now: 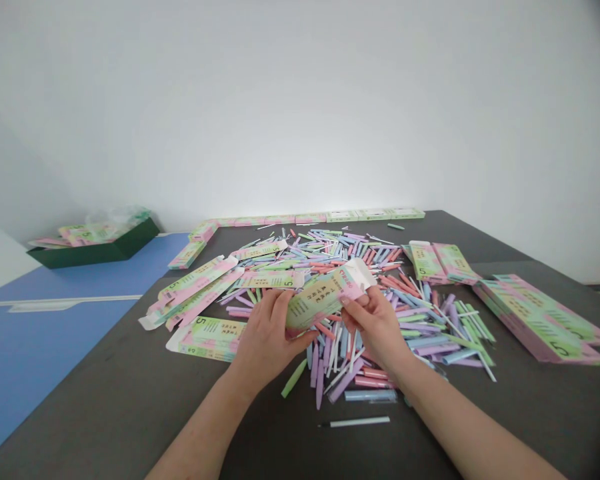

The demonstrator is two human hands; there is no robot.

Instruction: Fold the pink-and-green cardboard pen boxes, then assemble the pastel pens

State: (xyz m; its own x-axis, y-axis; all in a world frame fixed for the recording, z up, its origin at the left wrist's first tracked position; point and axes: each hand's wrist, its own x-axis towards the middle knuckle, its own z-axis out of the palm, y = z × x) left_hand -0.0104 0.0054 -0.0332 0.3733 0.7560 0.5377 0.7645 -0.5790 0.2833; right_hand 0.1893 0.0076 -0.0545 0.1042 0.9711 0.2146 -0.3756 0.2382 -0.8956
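A flat green and pink printed box (323, 297) is held above the pile, tilted up to the right, with a white flap at its right end. My left hand (270, 330) grips its left end, thumb below and fingers over the top. At the right end, by the flap, my right hand (373, 323) pinches the box with its thumb in front. Beneath and around both hands spreads a big heap of pen parts (420, 320) in purple, green, blue, red and white. One white refill (359, 422) lies apart, near the front.
Opened boxes (195, 293) lie left of the heap. Box stacks (540, 320) and two more boxes (440, 261) stand right. A row of boxes (280, 220) lines the back edge. A dark green tray (100, 250) with boxes and plastic rests on a blue surface (45, 340) at left.
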